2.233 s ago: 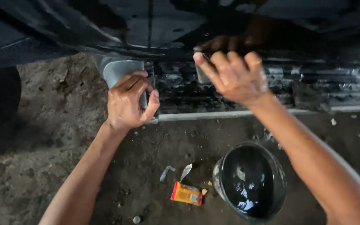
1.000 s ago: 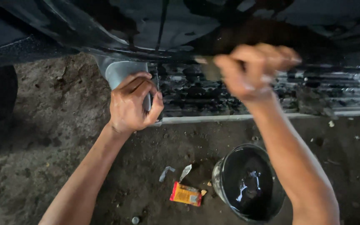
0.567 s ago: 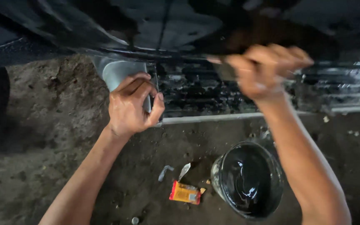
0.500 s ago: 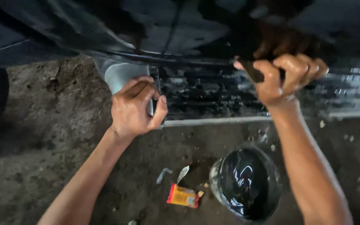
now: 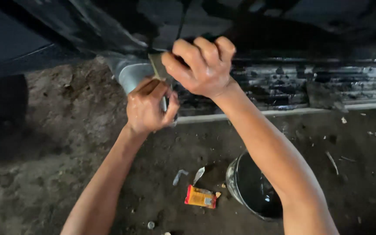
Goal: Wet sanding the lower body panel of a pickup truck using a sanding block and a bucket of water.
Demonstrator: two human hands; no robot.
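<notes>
- Dirt ground (image 5: 44,174), dark and littered, runs below a black car body (image 5: 283,26); the sill (image 5: 327,82) along its lower edge looks wet and scuffed.
- Left hand (image 5: 149,106): curled against the grey patch (image 5: 129,74) at the sill's left end, fingers closed; whether it holds anything, cannot tell.
- Right hand (image 5: 203,65): clenched around a small flat abrasive pad (image 5: 157,65), likely sandpaper, pressed on the panel directly above the left hand.
- Key relation: pad lies at the right hand's fingertips, just beside the grey patch; sill's long axis runs left–right, away under the right forearm.
- Black bucket (image 5: 253,187) holding dark liquid sits below the right arm; orange packet (image 5: 200,196) just left of it.
</notes>
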